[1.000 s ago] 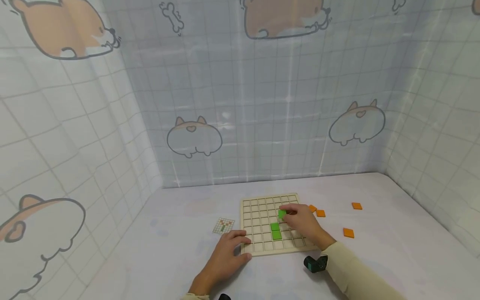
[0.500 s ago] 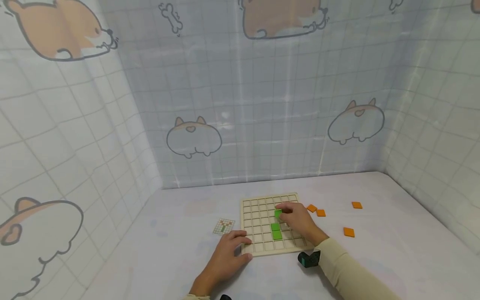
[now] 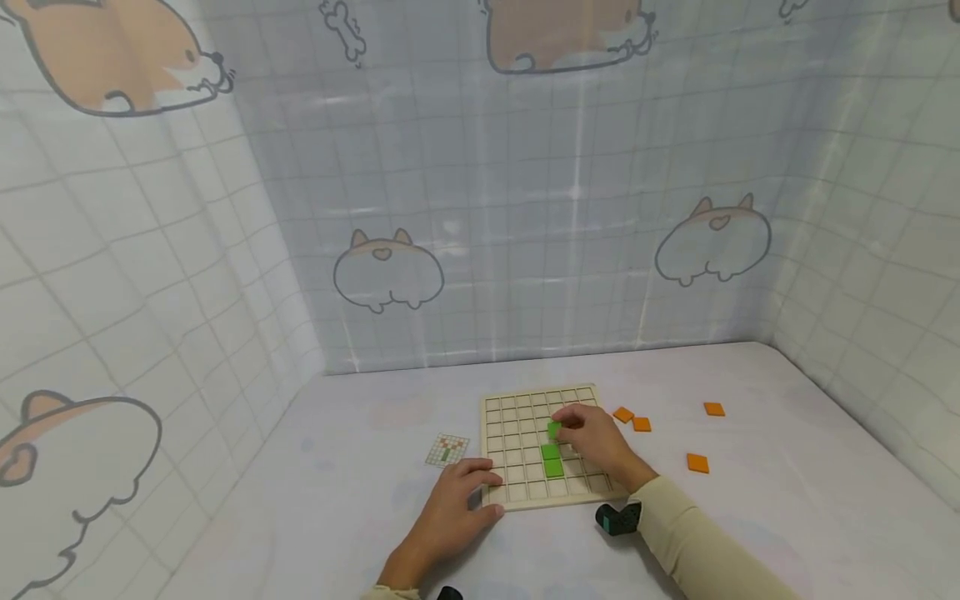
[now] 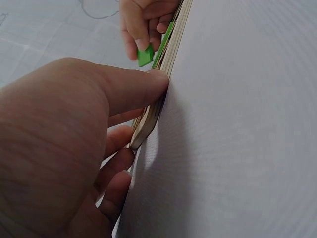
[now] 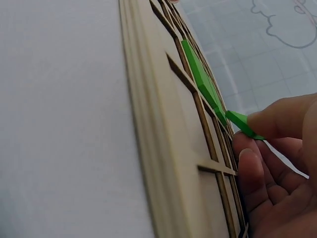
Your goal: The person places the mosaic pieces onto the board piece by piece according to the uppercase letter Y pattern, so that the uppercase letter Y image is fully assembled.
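A pale wooden grid board (image 3: 512, 429) lies flat on the table. My left hand (image 3: 448, 512) grips its near left corner, thumb against the near edge and fingers at the left side, as the left wrist view shows. Two green square tiles (image 3: 552, 460) sit in neighbouring cells near the middle of the board. Just beyond them, my right hand (image 3: 596, 437) pinches a third green tile (image 5: 238, 120) between thumb and fingers. That tile is tilted, close over the board, in the right wrist view. Part of it is hidden by the fingertips.
Several orange square tiles (image 3: 697, 462) lie scattered on the table right of the board. A small pattern card (image 3: 447, 450) with a coloured grid lies left of it. Behind, a curtain (image 3: 510, 283) printed with cartoon dogs closes off the table.
My right hand has moved a little left with the green tile, which has come nearly into line with the two tiles on the board. The left hand stays at the corner.
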### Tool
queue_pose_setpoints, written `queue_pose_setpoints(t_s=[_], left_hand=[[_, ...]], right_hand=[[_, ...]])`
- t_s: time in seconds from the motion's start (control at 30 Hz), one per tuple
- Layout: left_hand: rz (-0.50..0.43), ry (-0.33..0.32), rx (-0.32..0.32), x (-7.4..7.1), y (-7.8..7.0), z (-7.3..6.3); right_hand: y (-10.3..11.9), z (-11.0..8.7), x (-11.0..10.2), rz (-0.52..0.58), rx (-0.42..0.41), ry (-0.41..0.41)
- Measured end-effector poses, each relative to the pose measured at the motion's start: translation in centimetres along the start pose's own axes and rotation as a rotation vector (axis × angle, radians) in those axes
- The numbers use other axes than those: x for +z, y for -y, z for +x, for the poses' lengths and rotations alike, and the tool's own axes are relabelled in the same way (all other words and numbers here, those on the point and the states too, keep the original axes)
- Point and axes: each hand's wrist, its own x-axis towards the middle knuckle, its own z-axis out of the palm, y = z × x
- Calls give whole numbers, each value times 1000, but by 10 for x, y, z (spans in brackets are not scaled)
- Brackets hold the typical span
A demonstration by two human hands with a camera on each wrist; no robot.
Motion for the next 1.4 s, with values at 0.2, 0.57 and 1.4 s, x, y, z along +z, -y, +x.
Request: queue_pose_setpoints(t_s=[0.2, 0.57, 1.4], left_hand=[[12, -9, 2, -2, 1, -1], [-9, 2, -15, -2, 0, -3], [6, 3, 1, -4, -4, -2]], right_hand=[[1, 1, 4, -46, -36, 34], [3, -1, 9, -119, -28, 10], [10, -2, 7, -200, -42, 5]])
